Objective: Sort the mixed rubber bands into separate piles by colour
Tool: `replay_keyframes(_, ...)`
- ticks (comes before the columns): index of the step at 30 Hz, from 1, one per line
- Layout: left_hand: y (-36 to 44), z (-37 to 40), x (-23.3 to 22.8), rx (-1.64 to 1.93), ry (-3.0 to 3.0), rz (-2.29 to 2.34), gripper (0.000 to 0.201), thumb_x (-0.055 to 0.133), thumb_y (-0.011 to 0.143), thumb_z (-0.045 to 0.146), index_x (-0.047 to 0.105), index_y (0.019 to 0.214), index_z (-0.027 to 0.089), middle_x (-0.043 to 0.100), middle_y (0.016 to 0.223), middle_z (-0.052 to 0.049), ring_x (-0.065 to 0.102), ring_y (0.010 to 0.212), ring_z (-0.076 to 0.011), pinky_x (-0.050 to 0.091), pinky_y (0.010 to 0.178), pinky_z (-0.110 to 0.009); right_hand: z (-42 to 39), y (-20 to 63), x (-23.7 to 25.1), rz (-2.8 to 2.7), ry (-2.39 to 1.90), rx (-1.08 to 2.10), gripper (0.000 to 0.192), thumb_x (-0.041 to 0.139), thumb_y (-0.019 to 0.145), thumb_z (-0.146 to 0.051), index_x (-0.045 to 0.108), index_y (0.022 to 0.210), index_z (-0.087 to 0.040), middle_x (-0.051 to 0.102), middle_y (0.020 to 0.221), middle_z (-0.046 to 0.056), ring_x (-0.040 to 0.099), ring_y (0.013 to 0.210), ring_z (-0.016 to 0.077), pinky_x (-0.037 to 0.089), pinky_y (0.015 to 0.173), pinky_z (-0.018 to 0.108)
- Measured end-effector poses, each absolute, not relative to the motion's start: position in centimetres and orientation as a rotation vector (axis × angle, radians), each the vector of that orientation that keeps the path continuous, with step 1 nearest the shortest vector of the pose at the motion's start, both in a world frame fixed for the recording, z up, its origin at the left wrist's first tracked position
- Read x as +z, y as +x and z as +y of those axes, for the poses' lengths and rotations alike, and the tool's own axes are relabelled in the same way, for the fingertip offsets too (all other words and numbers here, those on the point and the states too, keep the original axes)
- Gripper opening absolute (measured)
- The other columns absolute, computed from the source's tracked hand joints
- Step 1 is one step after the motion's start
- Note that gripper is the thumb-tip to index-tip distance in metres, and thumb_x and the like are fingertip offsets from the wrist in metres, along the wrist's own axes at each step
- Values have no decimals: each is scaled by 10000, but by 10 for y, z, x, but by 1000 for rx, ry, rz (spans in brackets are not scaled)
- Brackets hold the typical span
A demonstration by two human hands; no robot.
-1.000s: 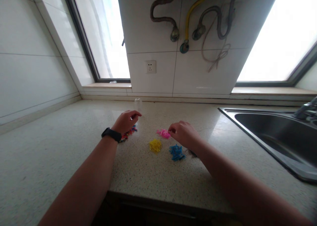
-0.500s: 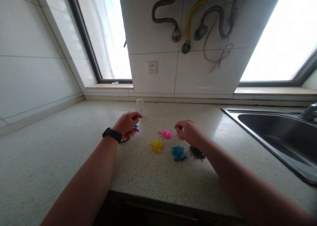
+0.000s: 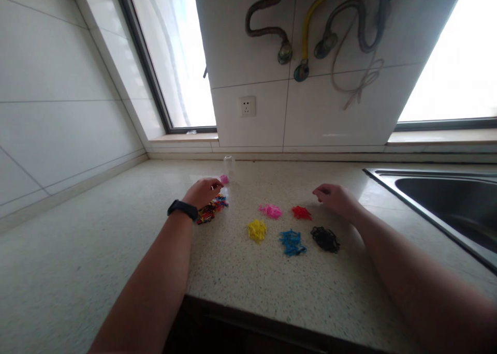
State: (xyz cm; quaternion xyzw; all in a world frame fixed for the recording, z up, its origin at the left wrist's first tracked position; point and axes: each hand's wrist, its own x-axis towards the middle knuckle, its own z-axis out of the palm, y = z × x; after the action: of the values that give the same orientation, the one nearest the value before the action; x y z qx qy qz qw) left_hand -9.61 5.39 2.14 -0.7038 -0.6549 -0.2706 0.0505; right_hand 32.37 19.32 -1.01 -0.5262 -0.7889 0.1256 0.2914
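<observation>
My left hand (image 3: 204,191), with a dark watch (image 3: 182,209) on the wrist, hovers at a mixed-colour pile of small rubber bands (image 3: 212,210), partly covering it. Its fingers are pinched; whether anything is between them I cannot make out. My right hand (image 3: 334,200) is held above the counter, right of a red pile of bands (image 3: 302,212). Its fingertips are closed together, with their contents too small to tell. Between the hands lie a pink pile (image 3: 271,211), a yellow pile (image 3: 257,231), a blue pile (image 3: 292,242) and a black pile (image 3: 325,239).
A clear plastic cup or jar (image 3: 229,166) stands behind my left hand, with a small pink object (image 3: 224,179) beside it. A metal sink (image 3: 446,198) is set into the speckled counter (image 3: 240,276) at right. A tiled wall with a socket (image 3: 247,106) rises behind.
My right hand has moved right, from near the pink pile to beyond the red one, uncovering the red and black piles. My left hand stays by the mixed pile. The view has shifted slightly.
</observation>
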Motion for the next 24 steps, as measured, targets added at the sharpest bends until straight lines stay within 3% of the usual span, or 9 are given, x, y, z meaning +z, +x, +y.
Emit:
replay_keyframes(4, -106, 55, 15, -703, -2114, -2067, 228, 568, 859, 295, 776, 923, 226, 752, 888, -75, 684, 769, -213, 514, 733, -306, 199, 325, -15, -2138, -1400, 403, 283, 539, 840, -403, 751, 854, -215, 726, 709, 43, 636, 650, 189, 435, 615, 301)
replay_keyframes(11, -126, 61, 2, -608, -2009, -2172, 223, 595, 800, 198, 786, 906, 244, 765, 935, -74, 694, 899, -226, 513, 877, -334, 202, 325, -17, -2185, -1390, 453, 266, 553, 838, -383, 745, 861, -201, 729, 729, 51, 643, 666, 190, 445, 622, 299)
replay_keyframes(24, -132, 64, -1, -456, -1916, -2410, 248, 587, 830, 244, 793, 967, 227, 766, 997, -71, 692, 916, -201, 504, 843, -264, 202, 324, -18, -2244, -1371, 429, 256, 559, 833, -378, 749, 862, -209, 744, 773, 48, 660, 698, 191, 454, 624, 273)
